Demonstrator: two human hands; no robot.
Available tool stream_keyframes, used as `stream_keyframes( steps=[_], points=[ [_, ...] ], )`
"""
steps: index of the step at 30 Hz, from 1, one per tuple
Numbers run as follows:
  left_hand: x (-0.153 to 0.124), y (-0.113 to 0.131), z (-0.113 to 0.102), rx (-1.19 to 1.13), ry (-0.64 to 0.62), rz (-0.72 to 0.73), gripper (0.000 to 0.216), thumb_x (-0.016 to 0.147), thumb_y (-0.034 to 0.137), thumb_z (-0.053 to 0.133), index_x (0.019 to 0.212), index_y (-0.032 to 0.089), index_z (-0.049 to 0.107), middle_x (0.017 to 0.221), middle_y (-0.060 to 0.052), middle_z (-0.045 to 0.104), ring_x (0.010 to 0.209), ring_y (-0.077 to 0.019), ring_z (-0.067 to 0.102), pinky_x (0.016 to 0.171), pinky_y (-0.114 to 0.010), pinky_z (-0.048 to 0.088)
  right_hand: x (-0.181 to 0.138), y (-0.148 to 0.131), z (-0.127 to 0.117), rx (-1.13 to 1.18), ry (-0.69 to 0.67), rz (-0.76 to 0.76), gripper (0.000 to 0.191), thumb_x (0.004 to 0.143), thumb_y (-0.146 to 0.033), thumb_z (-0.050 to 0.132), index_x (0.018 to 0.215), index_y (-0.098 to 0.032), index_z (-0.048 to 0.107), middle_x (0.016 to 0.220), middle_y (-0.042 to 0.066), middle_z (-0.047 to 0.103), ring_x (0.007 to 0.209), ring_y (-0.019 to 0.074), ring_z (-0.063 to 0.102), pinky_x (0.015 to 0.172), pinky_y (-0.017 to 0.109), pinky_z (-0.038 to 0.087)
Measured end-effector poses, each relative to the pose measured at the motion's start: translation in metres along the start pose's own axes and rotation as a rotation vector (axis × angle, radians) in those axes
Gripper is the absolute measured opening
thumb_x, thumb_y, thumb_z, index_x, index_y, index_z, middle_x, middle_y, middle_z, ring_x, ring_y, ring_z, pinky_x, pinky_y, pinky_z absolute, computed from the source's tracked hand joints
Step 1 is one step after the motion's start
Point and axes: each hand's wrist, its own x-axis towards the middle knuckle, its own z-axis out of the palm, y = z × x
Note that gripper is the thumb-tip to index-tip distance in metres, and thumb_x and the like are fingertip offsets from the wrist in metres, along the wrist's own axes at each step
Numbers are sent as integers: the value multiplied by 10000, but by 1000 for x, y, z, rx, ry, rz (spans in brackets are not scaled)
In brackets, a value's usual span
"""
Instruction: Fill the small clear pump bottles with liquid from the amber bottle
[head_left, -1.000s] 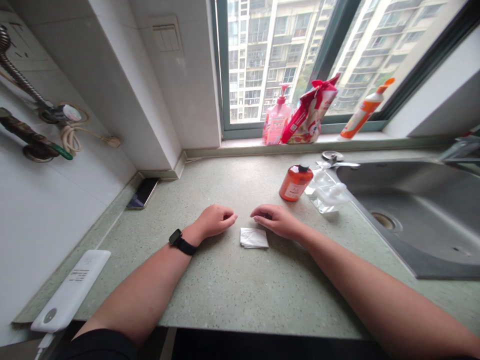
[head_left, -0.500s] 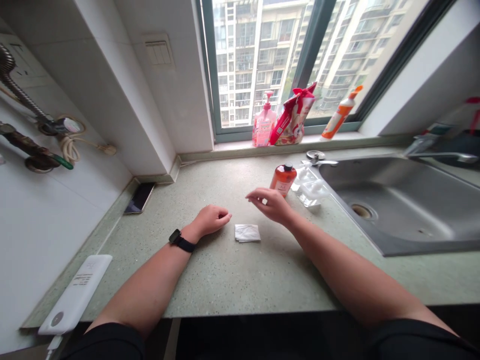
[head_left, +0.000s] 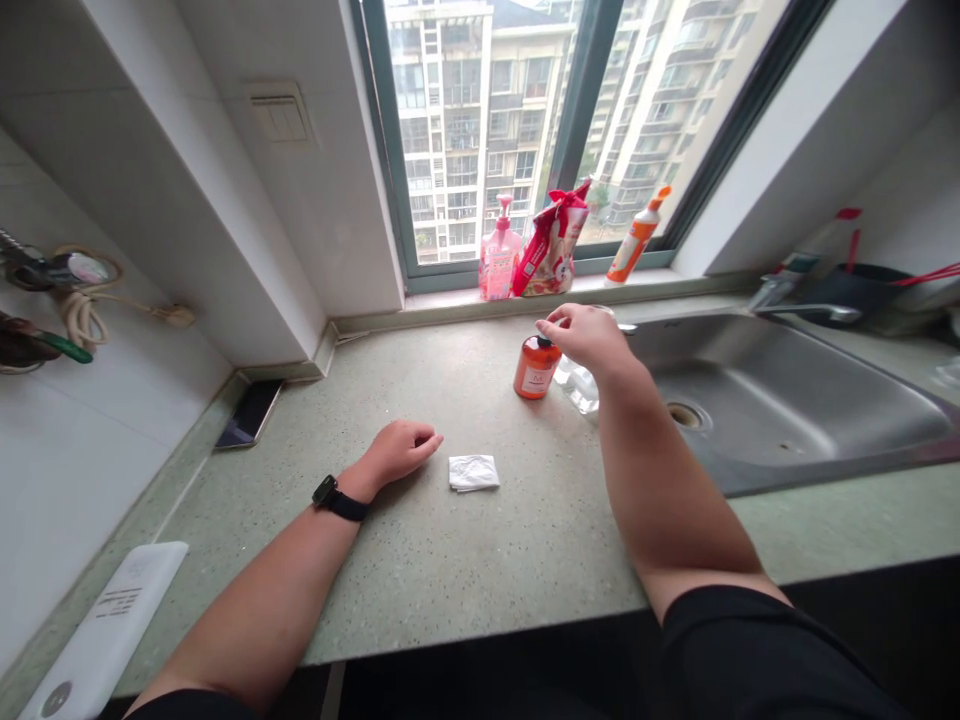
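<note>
My right hand [head_left: 589, 335] reaches over the orange bottle [head_left: 534, 370], its fingers closed on the bottle's black cap. The bottle stands upright on the counter with its pale label towards me. Partly hidden behind my right hand and wrist is a clear plastic item [head_left: 581, 388], just right of the bottle. My left hand [head_left: 401, 448], with a black watch on the wrist, rests loosely closed on the counter, and no object shows in its fingers. Just right of it lies a folded white tissue [head_left: 474, 473].
A steel sink [head_left: 810, 400] is set into the counter [head_left: 420, 570] at right. On the windowsill stand a pink pump bottle [head_left: 499, 260], a red-and-white bag [head_left: 555, 245] and an orange-and-white bottle [head_left: 636, 240]. A phone [head_left: 250, 413] and a white power bank [head_left: 112, 630] lie at left.
My right hand has moved from in front of the orange bottle up to its black cap. My left hand stays on the counter. The view has shifted to the right.
</note>
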Motion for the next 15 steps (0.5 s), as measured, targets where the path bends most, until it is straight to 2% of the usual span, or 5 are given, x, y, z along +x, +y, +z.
stream_keyframes(
  steps=[6, 8, 10, 13, 15],
  points=[
    [0, 0, 0, 0, -3, -8, 483, 1001, 480, 511, 632, 208, 359, 591, 48, 336, 579, -121, 336, 610, -319, 201, -5, -8, 13, -142, -52, -68, 259, 888, -454, 748, 974, -218, 812, 982, 118, 818, 878, 265, 719, 751, 366, 518],
    [0, 1, 0, -3, 6, -2, 477, 1009, 475, 519, 635, 204, 403, 595, 44, 383, 589, -124, 367, 613, -310, 232, -9, -16, 15, -183, -52, -79, 273, 900, -455, 737, 1017, -217, 805, 1021, 129, 820, 919, 282, 722, 751, 367, 504],
    [-1, 0, 0, -23, 28, 12, 428, 1016, 458, 535, 677, 198, 509, 639, 28, 503, 624, -135, 447, 629, -296, 302, -15, -25, 15, -196, -62, -108, 271, 909, -456, 729, 1017, -217, 795, 1032, 127, 820, 939, 286, 717, 738, 359, 479],
    [-1, -2, 2, -89, 133, 51, 270, 1023, 427, 577, 919, 198, 676, 844, -21, 685, 738, -165, 589, 702, -297, 447, -27, -40, 15, -129, -63, -214, 245, 934, -459, 707, 967, -223, 768, 970, 100, 810, 885, 258, 692, 706, 342, 430],
    [-1, -5, 4, -108, 275, 95, 261, 1019, 429, 625, 1148, 210, 684, 1017, -64, 728, 876, -202, 662, 805, -338, 533, -36, -51, 16, -54, -79, -321, 243, 961, -465, 684, 947, -230, 745, 908, 73, 791, 812, 229, 659, 688, 335, 401]
  ],
)
